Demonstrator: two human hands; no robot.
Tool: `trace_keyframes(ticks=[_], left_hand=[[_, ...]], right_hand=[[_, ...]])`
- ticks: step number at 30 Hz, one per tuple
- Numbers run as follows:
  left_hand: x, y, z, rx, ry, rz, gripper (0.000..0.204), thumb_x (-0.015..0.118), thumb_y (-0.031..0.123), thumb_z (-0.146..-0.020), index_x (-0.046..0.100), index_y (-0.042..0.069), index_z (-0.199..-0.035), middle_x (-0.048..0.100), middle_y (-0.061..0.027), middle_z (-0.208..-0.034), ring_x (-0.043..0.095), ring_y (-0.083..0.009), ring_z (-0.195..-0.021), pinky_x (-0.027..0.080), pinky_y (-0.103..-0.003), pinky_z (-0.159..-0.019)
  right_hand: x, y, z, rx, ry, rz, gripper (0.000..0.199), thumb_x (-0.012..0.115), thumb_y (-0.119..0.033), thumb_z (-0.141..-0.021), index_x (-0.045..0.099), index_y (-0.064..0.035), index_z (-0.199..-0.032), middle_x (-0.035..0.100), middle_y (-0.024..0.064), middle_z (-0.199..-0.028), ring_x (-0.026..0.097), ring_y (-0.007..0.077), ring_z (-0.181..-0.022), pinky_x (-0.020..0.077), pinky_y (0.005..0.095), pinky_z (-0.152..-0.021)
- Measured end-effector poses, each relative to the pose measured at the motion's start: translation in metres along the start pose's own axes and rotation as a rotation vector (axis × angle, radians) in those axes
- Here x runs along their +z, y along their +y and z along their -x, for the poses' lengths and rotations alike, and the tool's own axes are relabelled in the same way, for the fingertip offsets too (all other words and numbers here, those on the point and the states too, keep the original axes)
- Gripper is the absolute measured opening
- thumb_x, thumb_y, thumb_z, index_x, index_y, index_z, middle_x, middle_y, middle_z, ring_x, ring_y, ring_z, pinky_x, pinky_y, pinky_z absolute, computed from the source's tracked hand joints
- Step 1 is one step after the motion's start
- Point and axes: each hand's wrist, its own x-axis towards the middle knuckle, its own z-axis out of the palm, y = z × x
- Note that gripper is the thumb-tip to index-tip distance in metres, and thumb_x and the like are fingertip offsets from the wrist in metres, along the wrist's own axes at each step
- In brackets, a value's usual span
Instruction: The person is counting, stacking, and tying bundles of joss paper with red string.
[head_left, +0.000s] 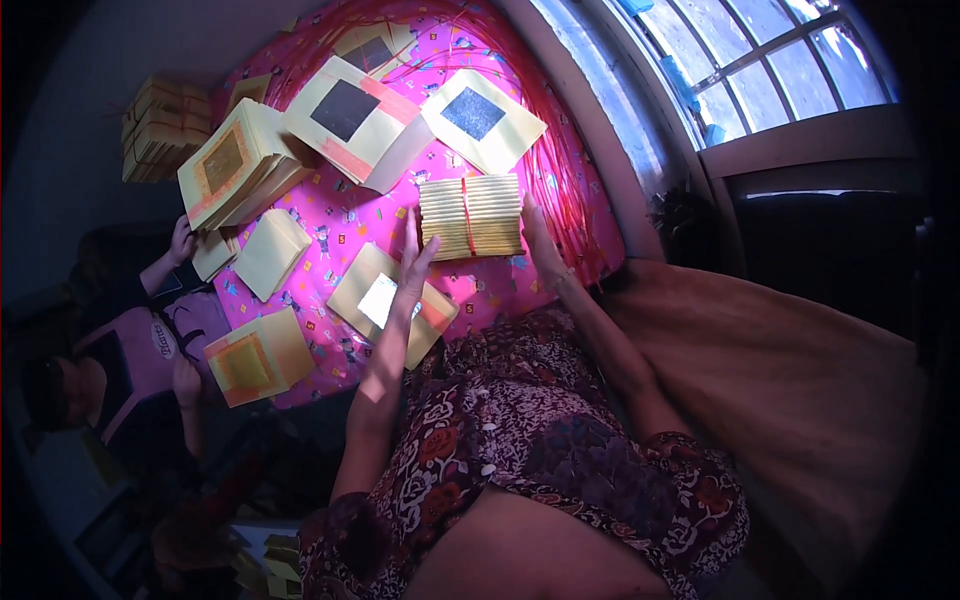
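Note:
A bundle of folded yellow paper (445, 215), its folds stacked in ridges, is tied round the middle with a red string (467, 222). My left hand (416, 258) lies along its left side, thumb at the near corner. On the opposite side my right hand (542, 240) rests with straight fingers, so the bundle sits between both palms. Just below my left hand lies a yellow paper sheet (432, 318) with a bright shiny patch. Beyond the bundle is a sheet with a dark square (473, 113).
A pink patterned cloth (395, 215) covers the table, with more paper stacks (235, 165) at left. Long red strings (560, 165) trail along the right edge. A co-worker (150, 350) sits at the left. A barred window (760, 70) is at upper right.

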Motion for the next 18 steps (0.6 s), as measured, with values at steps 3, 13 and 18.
trace_keyframes(ticks=[3, 13, 18], left_hand=[[0.013, -0.003, -0.011, -0.027, -0.019, 0.054, 0.091, 0.053, 0.049, -0.085, 0.004, 0.004, -0.147, 0.018, -0.0146, -0.150, 0.017, -0.0227, -0.138, 0.015, -0.035, -0.111], [0.016, 0.031, -0.021, -0.174, 0.062, 0.133, 0.078, 0.040, 0.054, -0.093, 0.016, 0.001, -0.145, 0.022, -0.0151, -0.149, 0.019, -0.0212, -0.138, 0.018, -0.033, -0.111], [0.020, 0.025, -0.036, -0.284, 0.350, -0.021, 0.088, 0.048, 0.061, -0.086, 0.016, 0.005, -0.145, 0.033, -0.0194, -0.143, 0.032, -0.0293, -0.132, 0.029, -0.036, -0.105]], right_hand=[[-0.012, 0.021, -0.019, 0.104, 0.049, -0.118, 0.068, 0.021, -0.048, -0.099, 0.012, 0.0004, -0.145, 0.020, 0.0125, -0.148, 0.016, 0.0206, -0.138, 0.0127, 0.0323, -0.112], [-0.034, 0.019, -0.034, 0.054, -0.054, 0.078, 0.068, 0.031, -0.040, -0.098, 0.012, 0.0068, -0.143, 0.020, 0.0177, -0.149, 0.020, 0.0241, -0.138, 0.0160, 0.0316, -0.112], [-0.008, -0.016, -0.054, 0.061, 0.265, 0.294, 0.069, 0.033, -0.044, -0.097, 0.018, 0.0064, -0.142, 0.021, 0.0221, -0.148, 0.018, 0.0279, -0.139, 0.0157, 0.0329, -0.112]])
